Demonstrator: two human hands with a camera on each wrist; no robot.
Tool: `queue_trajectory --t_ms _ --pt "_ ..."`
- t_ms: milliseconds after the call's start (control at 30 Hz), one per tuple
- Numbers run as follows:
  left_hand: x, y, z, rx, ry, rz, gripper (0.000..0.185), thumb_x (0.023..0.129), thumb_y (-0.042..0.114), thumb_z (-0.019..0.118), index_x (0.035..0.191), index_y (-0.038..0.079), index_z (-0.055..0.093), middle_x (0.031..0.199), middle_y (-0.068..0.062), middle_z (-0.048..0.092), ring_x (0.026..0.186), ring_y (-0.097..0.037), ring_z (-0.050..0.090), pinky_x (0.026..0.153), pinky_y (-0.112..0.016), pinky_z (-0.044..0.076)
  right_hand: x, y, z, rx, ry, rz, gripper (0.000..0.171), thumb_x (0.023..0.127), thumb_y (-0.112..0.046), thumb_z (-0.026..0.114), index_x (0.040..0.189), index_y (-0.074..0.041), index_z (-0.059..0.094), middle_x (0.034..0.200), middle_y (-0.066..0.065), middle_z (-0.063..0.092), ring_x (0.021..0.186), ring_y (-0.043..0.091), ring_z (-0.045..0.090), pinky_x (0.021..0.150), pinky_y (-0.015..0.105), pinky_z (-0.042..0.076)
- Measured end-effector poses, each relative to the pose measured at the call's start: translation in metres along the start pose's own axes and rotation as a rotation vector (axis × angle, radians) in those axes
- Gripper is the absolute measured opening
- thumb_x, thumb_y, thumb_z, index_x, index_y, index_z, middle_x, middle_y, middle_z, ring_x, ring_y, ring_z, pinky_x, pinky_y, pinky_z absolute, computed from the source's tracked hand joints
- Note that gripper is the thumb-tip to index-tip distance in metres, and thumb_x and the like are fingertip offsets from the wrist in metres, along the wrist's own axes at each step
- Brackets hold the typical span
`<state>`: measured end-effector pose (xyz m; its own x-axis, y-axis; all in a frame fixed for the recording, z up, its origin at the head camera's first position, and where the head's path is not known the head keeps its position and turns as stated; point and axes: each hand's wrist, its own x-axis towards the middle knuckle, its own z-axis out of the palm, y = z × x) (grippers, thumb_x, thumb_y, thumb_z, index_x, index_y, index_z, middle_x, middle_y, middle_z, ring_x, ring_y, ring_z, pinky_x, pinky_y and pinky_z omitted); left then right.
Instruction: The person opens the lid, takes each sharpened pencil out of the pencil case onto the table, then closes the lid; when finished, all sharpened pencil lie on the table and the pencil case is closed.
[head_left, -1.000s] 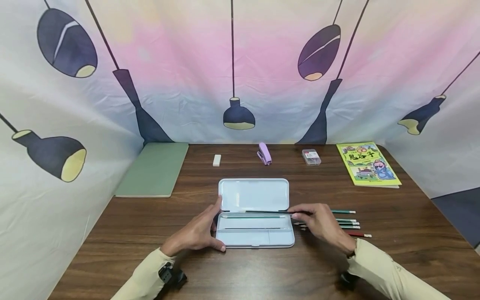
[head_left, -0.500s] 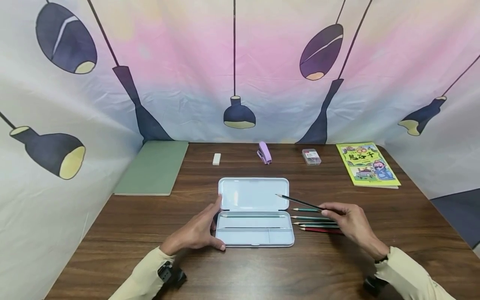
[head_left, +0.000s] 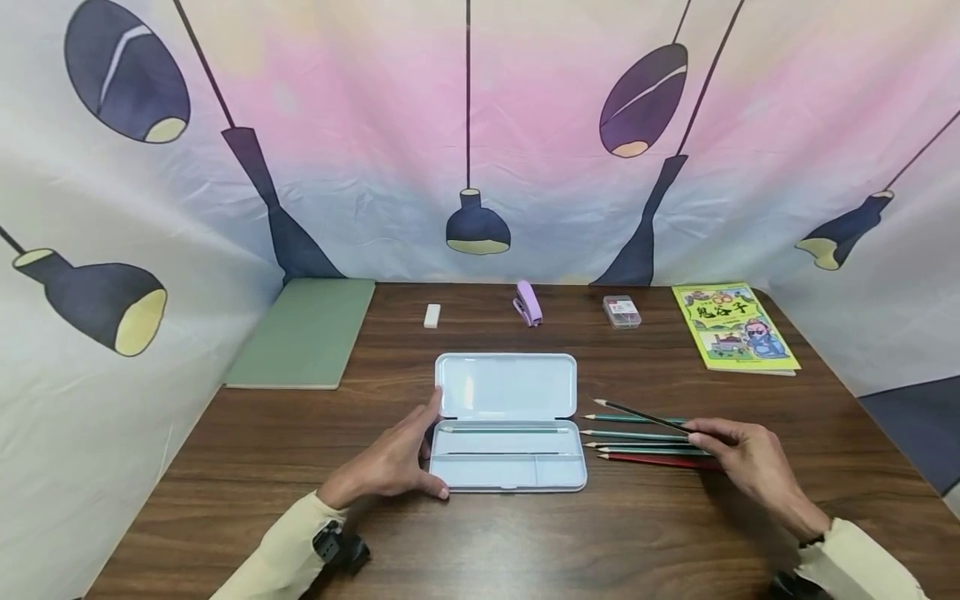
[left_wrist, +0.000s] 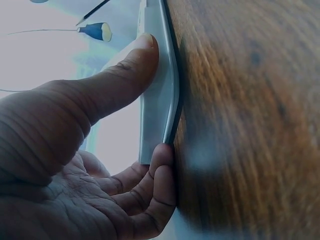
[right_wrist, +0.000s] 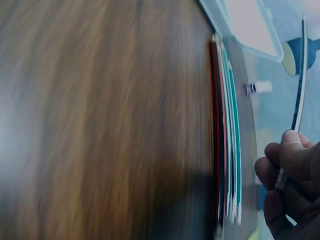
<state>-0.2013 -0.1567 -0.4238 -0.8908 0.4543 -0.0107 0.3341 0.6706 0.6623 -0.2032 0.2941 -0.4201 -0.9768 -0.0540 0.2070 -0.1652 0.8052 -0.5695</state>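
Rightward, fingers (head_left: 701, 430) pinching pencil (head_left: 637, 413)

pale yellow long sleeves (head_left: 288, 550), black wrist-mounted camera units (head_left: 341, 550), bare hands

Bare table (head_left: 660, 367) lies open beyond the open pencil case (head_left: 506, 421); loose pencils (head_left: 637, 446) crowd its right side.
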Motion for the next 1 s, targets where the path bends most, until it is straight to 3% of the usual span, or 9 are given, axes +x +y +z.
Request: queue_trajectory --t_ms 167,333,600,1000 --pt "0.0 -0.002 0.001 0.001 0.005 0.016 0.129 0.054 0.03 0.087 0.146 0.005 0.0 0.116 -0.011 0.043 0.077 -0.013 0.048 0.063 -0.025 0.042 -0.009 0.011 -0.008 -0.097 0.012 -0.061 0.01 0.079 -0.015 0.07 0.088 -0.017 0.072 0.09 0.003 0.066 0.064 0.009 0.056 0.052 0.026 0.042" --pt "0.0 -0.005 0.001 0.002 0.021 0.025 0.13 0.053 0.03 0.088 0.146 0.005 0.0 0.116 -0.01 0.044 0.075 -0.012 0.049 0.062 -0.024 0.042 -0.014 0.021 -0.007 -0.196 0.043 -0.129 0.016 0.069 -0.009 0.076 0.078 -0.022 0.072 0.081 -0.007 0.061 0.068 0.012 0.058 0.056 0.031 0.044" --pt "0.002 -0.003 0.0 -0.012 0.01 0.015 0.13 0.054 0.028 0.088 0.146 0.007 -0.001 0.117 -0.01 0.043 0.076 -0.012 0.048 0.063 -0.025 0.042 -0.019 0.028 -0.004 -0.211 0.021 -0.151 0.02 0.065 -0.008 0.079 0.076 -0.022 0.071 0.077 -0.011 0.055 0.067 0.013 0.058 0.056 0.03 0.045" --pt "0.002 -0.002 0.0 -0.011 0.011 0.017 0.13 0.053 0.028 0.088 0.146 0.007 0.0 0.113 -0.009 0.044 0.075 -0.011 0.048 0.062 -0.025 0.042 -0.022 0.023 -0.008 -0.2 -0.144 -0.01 0.025 0.067 -0.021 0.079 0.09 -0.018 0.07 0.085 -0.003 0.058 0.074 0.016 0.053 0.059 0.037 0.041"
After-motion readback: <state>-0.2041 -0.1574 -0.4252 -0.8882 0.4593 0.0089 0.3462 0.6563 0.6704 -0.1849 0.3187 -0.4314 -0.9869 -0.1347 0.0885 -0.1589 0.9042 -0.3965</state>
